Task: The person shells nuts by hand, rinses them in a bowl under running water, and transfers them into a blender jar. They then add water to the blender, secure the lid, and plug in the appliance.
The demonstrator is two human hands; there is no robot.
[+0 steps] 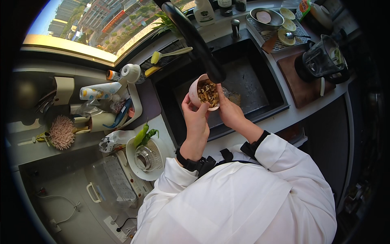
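Observation:
A pink bowl (193,91) is tilted beneath the black faucet (210,62), above the dark sink (254,80). Brown, nut-like pieces (208,94), perhaps walnuts, fill it. My left hand (195,117) grips the bowl from its left and lower side, thumb near the rim. On the opposite side, my right hand (228,109) supports the rim, its fingers partly hidden. Behind my right hand, something clear and brownish (234,98) lies in the sink, too covered to identify. Water droplets dot the sink floor.
At right, a blender jug (323,58) stands on a wooden cutting board (288,71). A drying tray (256,27) carries a metal bowl (274,17) and small dishes. Left of the sink, a white colander (134,166) contains green peppers (143,134) and a glass jar (143,158).

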